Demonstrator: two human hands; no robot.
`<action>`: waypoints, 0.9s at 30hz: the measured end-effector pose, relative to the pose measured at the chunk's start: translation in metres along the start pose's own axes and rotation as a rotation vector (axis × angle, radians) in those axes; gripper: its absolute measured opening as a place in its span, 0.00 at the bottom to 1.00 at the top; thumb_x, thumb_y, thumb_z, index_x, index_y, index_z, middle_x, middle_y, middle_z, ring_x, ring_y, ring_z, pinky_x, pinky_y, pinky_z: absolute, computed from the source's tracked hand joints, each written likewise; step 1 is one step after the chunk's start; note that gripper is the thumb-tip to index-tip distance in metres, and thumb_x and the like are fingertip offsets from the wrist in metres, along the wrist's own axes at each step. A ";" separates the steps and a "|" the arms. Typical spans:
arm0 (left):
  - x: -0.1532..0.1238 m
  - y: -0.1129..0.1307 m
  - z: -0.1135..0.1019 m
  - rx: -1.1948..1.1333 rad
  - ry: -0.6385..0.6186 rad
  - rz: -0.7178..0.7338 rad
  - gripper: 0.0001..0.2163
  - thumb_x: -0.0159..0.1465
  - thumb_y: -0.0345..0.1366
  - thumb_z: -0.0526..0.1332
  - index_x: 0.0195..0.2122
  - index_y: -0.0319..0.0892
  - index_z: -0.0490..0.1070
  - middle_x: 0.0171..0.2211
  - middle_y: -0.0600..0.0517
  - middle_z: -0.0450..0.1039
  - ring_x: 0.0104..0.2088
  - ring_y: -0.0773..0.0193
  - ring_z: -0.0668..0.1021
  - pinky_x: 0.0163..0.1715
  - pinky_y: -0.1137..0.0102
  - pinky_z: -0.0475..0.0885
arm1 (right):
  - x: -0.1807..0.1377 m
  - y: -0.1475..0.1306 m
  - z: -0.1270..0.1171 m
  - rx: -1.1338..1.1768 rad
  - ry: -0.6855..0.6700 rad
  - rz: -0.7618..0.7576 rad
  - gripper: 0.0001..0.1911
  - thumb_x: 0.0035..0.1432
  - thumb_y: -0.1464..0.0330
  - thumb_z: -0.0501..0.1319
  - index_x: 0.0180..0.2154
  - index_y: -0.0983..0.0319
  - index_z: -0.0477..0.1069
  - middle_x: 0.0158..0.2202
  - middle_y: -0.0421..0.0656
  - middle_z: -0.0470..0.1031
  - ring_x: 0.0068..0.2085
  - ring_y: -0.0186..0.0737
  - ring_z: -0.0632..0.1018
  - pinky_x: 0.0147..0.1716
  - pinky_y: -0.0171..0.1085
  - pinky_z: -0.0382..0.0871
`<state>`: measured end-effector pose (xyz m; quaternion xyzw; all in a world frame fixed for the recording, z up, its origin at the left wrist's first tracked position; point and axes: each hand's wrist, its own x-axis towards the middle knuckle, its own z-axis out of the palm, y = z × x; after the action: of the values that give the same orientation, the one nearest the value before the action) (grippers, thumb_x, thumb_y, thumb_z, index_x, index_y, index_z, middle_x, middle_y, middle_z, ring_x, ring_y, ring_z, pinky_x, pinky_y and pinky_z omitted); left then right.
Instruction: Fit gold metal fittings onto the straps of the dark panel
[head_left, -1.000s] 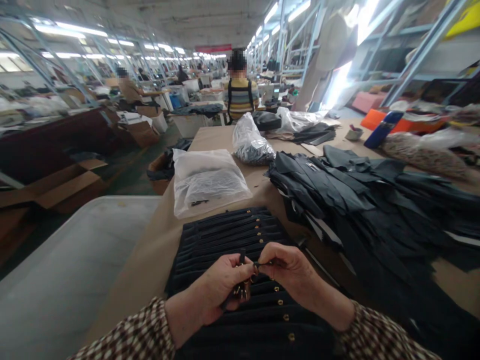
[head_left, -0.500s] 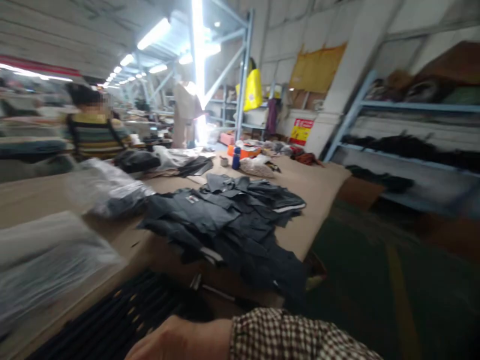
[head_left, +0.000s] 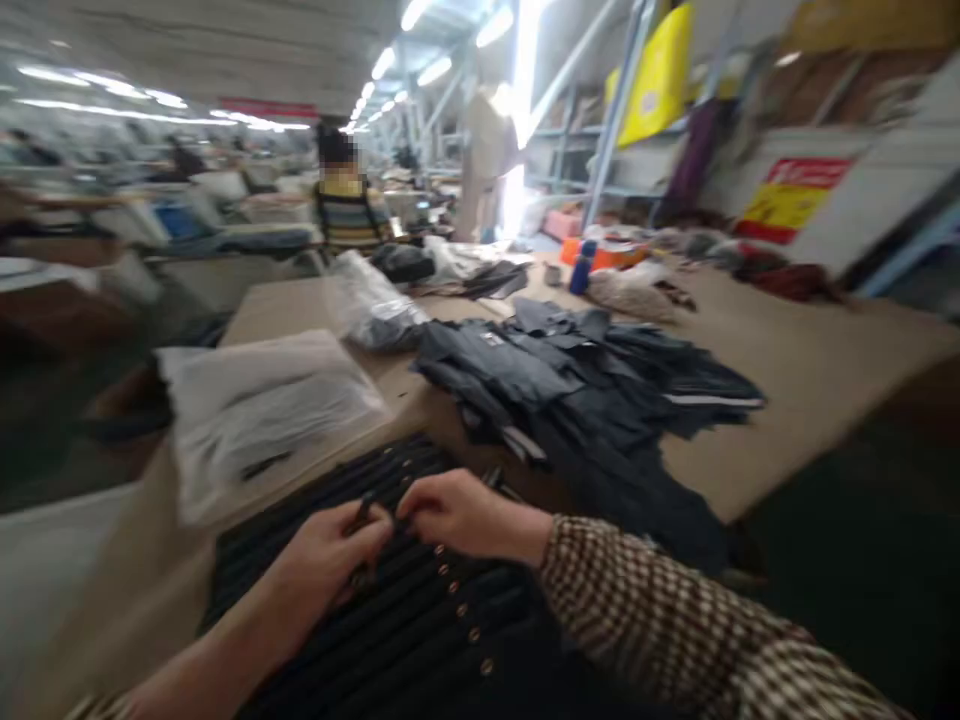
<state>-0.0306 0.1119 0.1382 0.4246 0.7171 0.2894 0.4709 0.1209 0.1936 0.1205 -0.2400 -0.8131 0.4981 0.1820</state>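
The left hand is clamped on a small dark strap, which pokes out above and below the fingers. Just beside it, the right hand has thumb and fingertips brought together; blur hides whether anything is pinched there. Under both hands, a row of dark fabric strips lies side by side at the near end of the counter, small metal rings lined up along them. A checked sleeve covers the right forearm.

Beyond the strips, a flat translucent plastic bag lies by the counter's left edge. A heap of dark grey cloth pieces spreads to the right edge. Farther off are a crumpled clear bag and a blue bottle. Past the far edge is a person in a striped top.
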 end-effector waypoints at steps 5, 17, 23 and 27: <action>0.024 0.007 -0.040 -0.084 0.135 0.114 0.08 0.55 0.40 0.61 0.29 0.40 0.68 0.18 0.59 0.61 0.16 0.73 0.63 0.12 0.78 0.56 | 0.070 0.010 -0.026 0.076 -0.119 0.125 0.10 0.53 0.75 0.57 0.36 0.67 0.76 0.22 0.37 0.71 0.23 0.30 0.71 0.23 0.28 0.65; 0.103 -0.009 -0.065 0.032 0.220 0.049 0.06 0.56 0.30 0.60 0.23 0.40 0.65 0.14 0.59 0.60 0.15 0.72 0.62 0.14 0.75 0.54 | 0.162 0.055 -0.015 -0.413 -0.182 0.120 0.12 0.47 0.76 0.59 0.34 0.65 0.80 0.25 0.41 0.76 0.27 0.33 0.73 0.26 0.29 0.62; 0.119 -0.021 -0.066 0.138 0.203 -0.019 0.06 0.55 0.30 0.60 0.21 0.40 0.65 0.13 0.58 0.59 0.14 0.70 0.63 0.15 0.74 0.54 | 0.172 0.059 -0.005 -0.563 -0.249 0.123 0.11 0.45 0.76 0.60 0.30 0.62 0.80 0.26 0.41 0.77 0.31 0.36 0.74 0.30 0.31 0.63; 0.122 -0.023 -0.066 0.186 0.203 -0.033 0.05 0.54 0.31 0.61 0.23 0.40 0.67 0.14 0.58 0.61 0.15 0.70 0.64 0.16 0.74 0.56 | 0.173 0.059 -0.004 -0.608 -0.299 0.117 0.12 0.45 0.77 0.59 0.29 0.62 0.80 0.25 0.41 0.76 0.31 0.36 0.74 0.31 0.31 0.63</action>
<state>-0.1236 0.2077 0.0927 0.4233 0.7917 0.2553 0.3591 -0.0067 0.3182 0.0790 -0.2536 -0.9270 0.2721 -0.0480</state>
